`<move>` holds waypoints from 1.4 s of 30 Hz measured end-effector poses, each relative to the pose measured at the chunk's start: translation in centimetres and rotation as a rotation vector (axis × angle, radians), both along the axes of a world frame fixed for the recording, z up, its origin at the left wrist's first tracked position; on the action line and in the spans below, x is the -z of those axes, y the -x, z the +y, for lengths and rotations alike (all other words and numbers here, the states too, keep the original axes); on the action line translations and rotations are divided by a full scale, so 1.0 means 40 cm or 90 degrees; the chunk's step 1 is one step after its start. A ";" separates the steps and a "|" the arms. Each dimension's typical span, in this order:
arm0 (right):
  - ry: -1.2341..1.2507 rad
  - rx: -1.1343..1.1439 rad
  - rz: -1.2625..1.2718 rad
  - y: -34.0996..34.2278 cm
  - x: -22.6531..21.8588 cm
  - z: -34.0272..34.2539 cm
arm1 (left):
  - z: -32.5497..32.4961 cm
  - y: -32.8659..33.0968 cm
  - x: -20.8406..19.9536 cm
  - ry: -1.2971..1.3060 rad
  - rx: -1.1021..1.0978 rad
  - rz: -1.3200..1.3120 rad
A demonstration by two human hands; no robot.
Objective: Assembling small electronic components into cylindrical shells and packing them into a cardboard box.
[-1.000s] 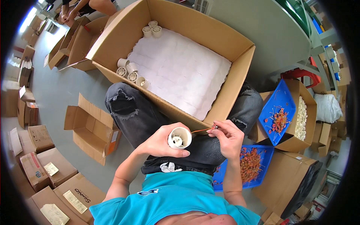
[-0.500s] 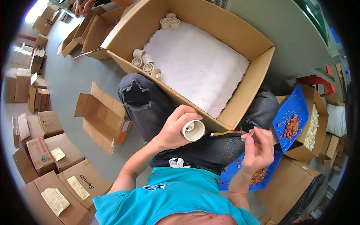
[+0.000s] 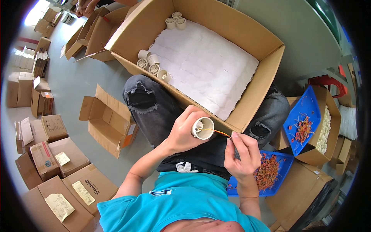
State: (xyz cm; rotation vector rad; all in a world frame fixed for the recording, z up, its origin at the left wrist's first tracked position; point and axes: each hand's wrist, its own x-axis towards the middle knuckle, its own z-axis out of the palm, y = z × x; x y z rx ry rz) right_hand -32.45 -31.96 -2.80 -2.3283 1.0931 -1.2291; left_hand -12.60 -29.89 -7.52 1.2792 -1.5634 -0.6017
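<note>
My left hand [image 3: 188, 130] is wrapped round a hollow white plastic cup-shaped part [image 3: 203, 133], its open end turned up towards me. Thin yellow and orange wires [image 3: 220, 132] run from inside that part to my right hand [image 3: 243, 154], which pinches their outer end between thumb and fingers. Over my legs stands a large cardboard box [image 3: 266, 73] with a white sheet [image 3: 205, 65] inside. Several similar white plastic parts [image 3: 154, 69] sit at the sheet's left edge, and more [image 3: 176, 21] stand in the far corner.
To the right, a blue tray [image 3: 303, 112] of red-and-orange wired pieces rests on a box with pale small parts [image 3: 324, 131]. Another blue tray [image 3: 276, 179] lies beside my right forearm. An open carton [image 3: 110, 120] is on the left floor; stacked cartons [image 3: 67, 150] stand further left. Another person's hands [image 3: 85, 7] show at far left.
My right hand has moved left to the white part, and the free end of the wires is now inside it. My left hand still holds the part, shifted slightly right.
</note>
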 end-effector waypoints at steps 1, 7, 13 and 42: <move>0.003 -0.002 0.003 0.000 0.003 -0.001 | -0.001 0.001 0.001 -0.001 -0.003 -0.007; 0.018 -0.002 0.019 -0.001 0.004 -0.006 | -0.006 -0.001 0.003 0.008 -0.010 -0.019; 0.013 -0.007 0.033 0.004 0.004 -0.008 | -0.008 -0.004 0.002 0.017 -0.018 -0.031; -0.344 -0.155 -0.052 -0.057 0.049 -0.062 | -0.017 0.023 0.024 0.029 0.098 -0.027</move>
